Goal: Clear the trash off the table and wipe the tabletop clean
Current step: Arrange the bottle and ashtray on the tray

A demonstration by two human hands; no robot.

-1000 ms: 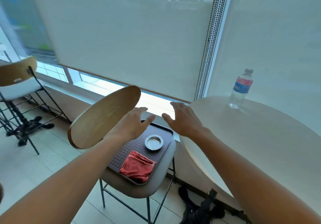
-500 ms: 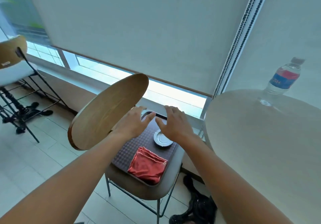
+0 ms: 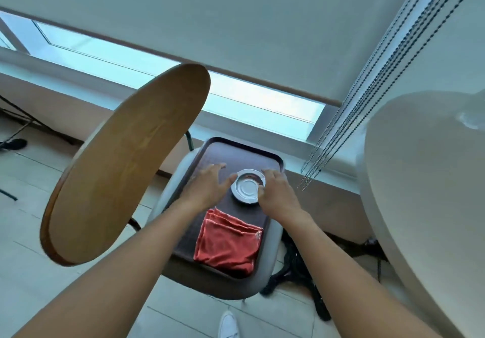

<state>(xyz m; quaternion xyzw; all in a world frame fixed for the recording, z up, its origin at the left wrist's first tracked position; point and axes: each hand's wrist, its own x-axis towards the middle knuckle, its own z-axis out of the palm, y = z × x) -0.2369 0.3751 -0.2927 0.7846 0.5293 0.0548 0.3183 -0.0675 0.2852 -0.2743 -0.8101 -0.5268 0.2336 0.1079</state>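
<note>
A dark brown tray (image 3: pixel 273 161) lies on a grey chair seat. On it sit a small metal ashtray (image 3: pixel 246 186) and a folded red cloth (image 3: pixel 227 243) nearer to me. My left hand (image 3: pixel 206 185) reaches over the tray with straight fingers, its thumb close to the ashtray's left rim. My right hand (image 3: pixel 275 192) is at the ashtray's right rim, fingers curving around its edge. The round white table (image 3: pixel 425 193) stands at the right.
The chair's wooden backrest (image 3: pixel 126 164) tilts up at the left. Bead chains (image 3: pixel 349 125) of a window blind hang between chair and table. A black table base (image 3: pixel 301 266) sits on the tiled floor, and a white shoe (image 3: pixel 228 324) shows at the bottom.
My view has swung down and left, so the water bottle has left the frame. Both hands have dropped onto the tray and closed in on the ashtray from either side.
</note>
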